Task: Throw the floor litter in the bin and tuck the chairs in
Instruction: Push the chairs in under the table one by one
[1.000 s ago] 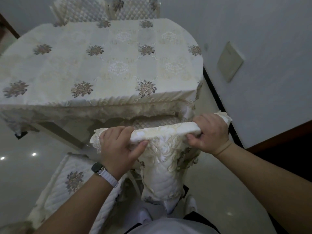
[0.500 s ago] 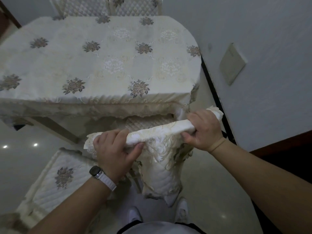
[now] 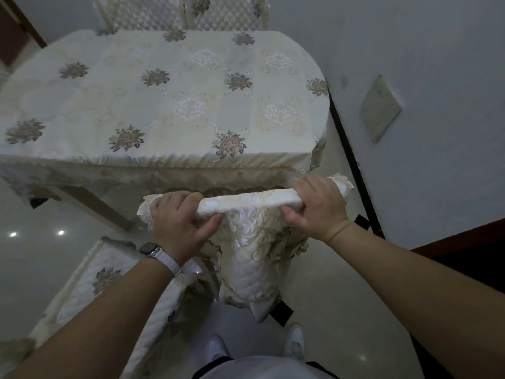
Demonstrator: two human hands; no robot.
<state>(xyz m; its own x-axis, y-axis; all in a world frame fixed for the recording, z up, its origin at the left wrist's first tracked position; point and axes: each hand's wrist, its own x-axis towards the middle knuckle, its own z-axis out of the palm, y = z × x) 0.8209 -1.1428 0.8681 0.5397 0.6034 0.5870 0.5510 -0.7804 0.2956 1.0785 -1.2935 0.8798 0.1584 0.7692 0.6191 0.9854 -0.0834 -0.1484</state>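
Wearing a cream quilted cover with gold embroidery, the chair (image 3: 254, 255) stands at the near edge of the clothed table (image 3: 164, 105), beside the wall (image 3: 437, 64). The left hand (image 3: 177, 222) and right hand (image 3: 318, 206) grip its top rail, fingers curled over the far side, thumbs on the near side.

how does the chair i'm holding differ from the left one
Your left hand and right hand grip the held chair; the left chair is unheld. The held chair stands at the table edge, seat hidden; the left chair's seat shows, out from the table. Both have quilted cream covers.
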